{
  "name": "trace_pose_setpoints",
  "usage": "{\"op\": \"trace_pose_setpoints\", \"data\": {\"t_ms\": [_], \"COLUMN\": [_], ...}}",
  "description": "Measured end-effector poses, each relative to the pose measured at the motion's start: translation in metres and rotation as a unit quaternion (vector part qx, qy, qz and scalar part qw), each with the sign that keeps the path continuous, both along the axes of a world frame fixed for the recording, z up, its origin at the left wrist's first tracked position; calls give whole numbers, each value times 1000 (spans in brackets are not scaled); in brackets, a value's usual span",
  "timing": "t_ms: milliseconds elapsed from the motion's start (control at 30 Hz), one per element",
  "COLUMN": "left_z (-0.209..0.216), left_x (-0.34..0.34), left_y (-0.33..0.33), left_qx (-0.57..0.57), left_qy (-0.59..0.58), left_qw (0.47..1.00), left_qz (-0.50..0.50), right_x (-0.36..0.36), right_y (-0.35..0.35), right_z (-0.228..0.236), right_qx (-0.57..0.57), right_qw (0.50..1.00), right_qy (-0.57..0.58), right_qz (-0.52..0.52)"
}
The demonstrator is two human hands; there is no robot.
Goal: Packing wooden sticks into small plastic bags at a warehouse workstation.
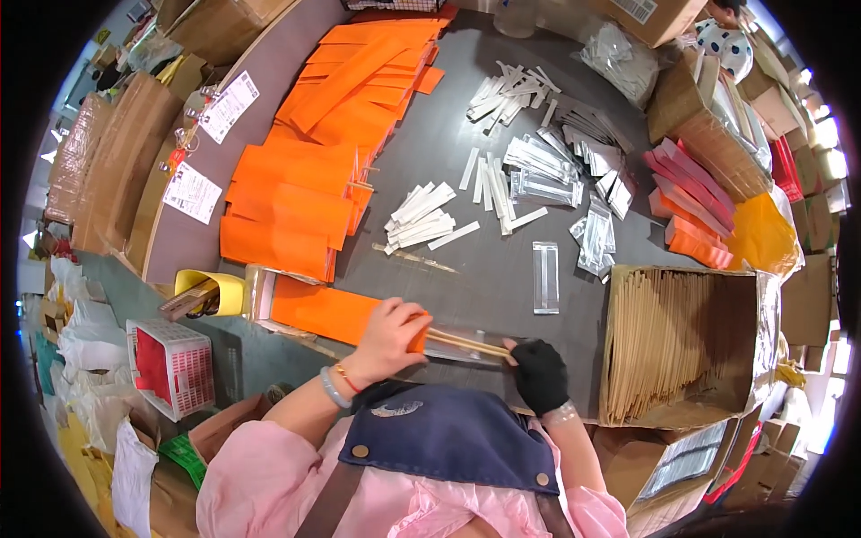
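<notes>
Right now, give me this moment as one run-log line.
left hand: gripping orange strip; right hand, gloved: holding wooden sticks at right end; contact: sticks meet strip's right end; nearby: orange stack

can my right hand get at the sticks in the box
Probably yes: the packed sticks lie exposed, with just the box rim in the way, though your right hand grips other sticks.
</notes>
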State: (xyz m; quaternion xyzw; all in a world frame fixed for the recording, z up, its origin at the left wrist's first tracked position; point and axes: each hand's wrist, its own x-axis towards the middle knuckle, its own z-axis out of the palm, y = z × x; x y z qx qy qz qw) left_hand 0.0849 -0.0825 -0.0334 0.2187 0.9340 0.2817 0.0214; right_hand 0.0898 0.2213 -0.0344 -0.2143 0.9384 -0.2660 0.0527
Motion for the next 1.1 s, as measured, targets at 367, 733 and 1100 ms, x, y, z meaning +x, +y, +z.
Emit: {"op": "trace_pose_setpoints", "data": {"t_ms": [367,733,1100], "left_z": [5,86,-11], "left_x": [-15,-55,-2], "left_y": [39,2,-6], "left_qx": [20,-135,-61], "left_qy": [27,41,28], "left_qw": [998,972,979], "left_qz": [-45,-188,194], "right_x": [-5,-18,-6], "right_y": [-81,-25,-21], "right_z": [-12,45,42], "right_qx": [-292,-6,97], "right_qw": [936,999,993], "right_qy": [-158,46,40], "right_qz": [-118,-21,-57]}}
